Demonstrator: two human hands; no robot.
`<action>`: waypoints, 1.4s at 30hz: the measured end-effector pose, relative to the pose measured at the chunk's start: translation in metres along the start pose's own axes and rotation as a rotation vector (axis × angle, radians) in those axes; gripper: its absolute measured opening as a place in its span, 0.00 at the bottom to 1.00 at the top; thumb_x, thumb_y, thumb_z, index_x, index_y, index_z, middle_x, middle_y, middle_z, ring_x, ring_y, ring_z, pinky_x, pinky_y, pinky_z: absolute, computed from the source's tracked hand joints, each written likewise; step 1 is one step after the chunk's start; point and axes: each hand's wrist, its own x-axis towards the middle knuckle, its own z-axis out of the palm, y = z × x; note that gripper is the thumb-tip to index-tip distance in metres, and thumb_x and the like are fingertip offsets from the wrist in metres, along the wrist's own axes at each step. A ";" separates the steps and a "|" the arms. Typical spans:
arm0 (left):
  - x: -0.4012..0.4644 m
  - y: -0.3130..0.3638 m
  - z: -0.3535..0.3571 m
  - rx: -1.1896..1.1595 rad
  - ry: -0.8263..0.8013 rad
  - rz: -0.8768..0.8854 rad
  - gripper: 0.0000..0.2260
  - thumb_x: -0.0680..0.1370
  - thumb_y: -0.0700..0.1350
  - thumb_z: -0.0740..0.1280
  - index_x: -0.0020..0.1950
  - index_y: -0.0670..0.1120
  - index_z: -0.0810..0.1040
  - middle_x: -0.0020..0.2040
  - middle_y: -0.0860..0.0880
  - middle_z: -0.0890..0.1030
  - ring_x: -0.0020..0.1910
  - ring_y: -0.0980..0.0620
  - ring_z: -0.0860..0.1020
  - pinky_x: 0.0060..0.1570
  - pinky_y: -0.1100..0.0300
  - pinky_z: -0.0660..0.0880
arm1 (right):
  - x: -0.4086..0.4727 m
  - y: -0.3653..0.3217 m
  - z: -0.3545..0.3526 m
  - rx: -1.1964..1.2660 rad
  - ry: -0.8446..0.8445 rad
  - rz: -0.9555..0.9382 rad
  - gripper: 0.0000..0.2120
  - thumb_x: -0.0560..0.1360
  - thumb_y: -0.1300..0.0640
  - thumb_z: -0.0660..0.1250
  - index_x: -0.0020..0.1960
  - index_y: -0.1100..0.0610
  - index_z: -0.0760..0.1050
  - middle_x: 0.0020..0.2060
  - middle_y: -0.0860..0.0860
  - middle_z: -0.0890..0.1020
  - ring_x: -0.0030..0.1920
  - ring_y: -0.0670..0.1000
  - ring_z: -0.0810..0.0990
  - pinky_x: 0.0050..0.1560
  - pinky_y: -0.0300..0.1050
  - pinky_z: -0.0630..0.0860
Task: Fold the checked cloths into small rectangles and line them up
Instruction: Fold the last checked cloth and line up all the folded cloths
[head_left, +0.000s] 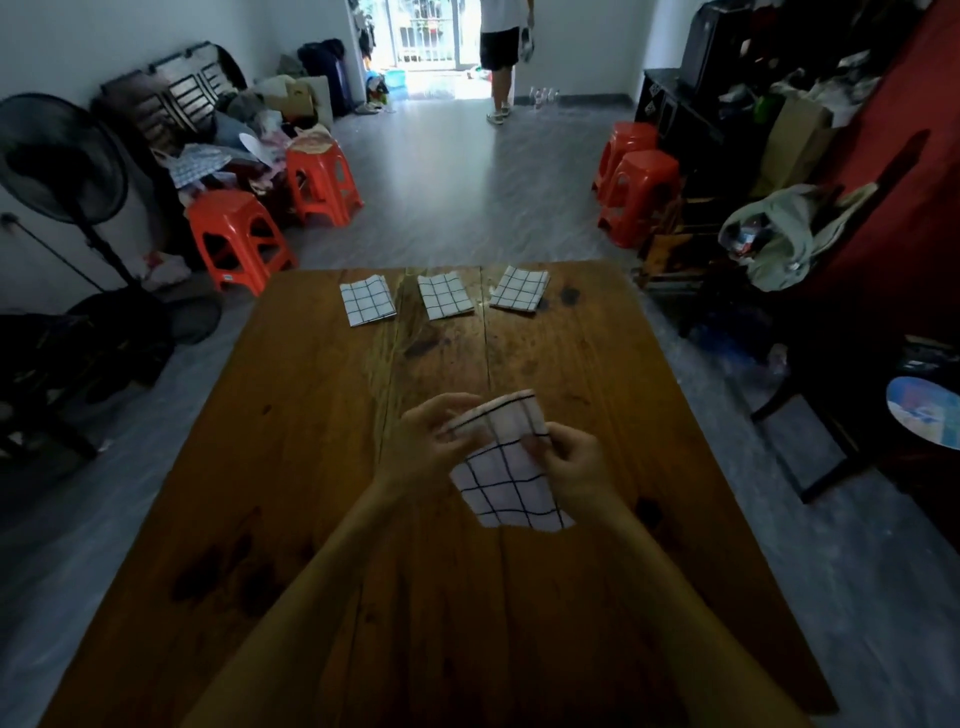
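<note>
Both hands hold one checked cloth (511, 467) above the wooden table (311, 519): left hand (434, 441) pinching its upper folded edge, right hand (569, 462) closed on its right side. Three folded cloths (445, 295) sit in a row at the table's far edge; orange stools (239, 239) stand beyond the table

floor: grey floor (457, 171), shiny near the doorway
light: daylight through the glass door (423, 36) at the far end, my end of the room pretty dim
walls: plain white
table: my worn wooden table (311, 519), dark stains
left side: standing fan (62, 161), two orange plastic stools (239, 239), cluttered sofa
right side: two more orange stools (636, 192), black cabinet (675, 124), red wall
</note>
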 end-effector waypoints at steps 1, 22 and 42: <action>-0.008 -0.004 -0.001 -0.096 0.013 -0.075 0.14 0.73 0.48 0.72 0.57 0.50 0.77 0.49 0.52 0.81 0.44 0.58 0.81 0.38 0.65 0.78 | -0.002 -0.002 -0.002 0.108 0.004 0.052 0.08 0.78 0.56 0.64 0.52 0.60 0.78 0.46 0.57 0.83 0.45 0.55 0.83 0.41 0.52 0.82; -0.068 -0.077 -0.045 -0.370 0.215 -0.271 0.06 0.77 0.47 0.66 0.50 0.48 0.79 0.46 0.50 0.82 0.44 0.55 0.81 0.38 0.62 0.79 | -0.008 0.018 0.098 0.075 0.043 0.253 0.04 0.77 0.54 0.65 0.50 0.52 0.76 0.46 0.50 0.83 0.43 0.45 0.84 0.36 0.38 0.79; -0.036 -0.192 0.021 -0.102 0.140 -0.781 0.03 0.77 0.47 0.67 0.45 0.55 0.78 0.45 0.54 0.81 0.45 0.55 0.81 0.45 0.50 0.81 | 0.044 0.158 0.105 -0.626 0.054 0.369 0.16 0.80 0.45 0.57 0.42 0.52 0.76 0.34 0.48 0.79 0.34 0.48 0.79 0.35 0.48 0.79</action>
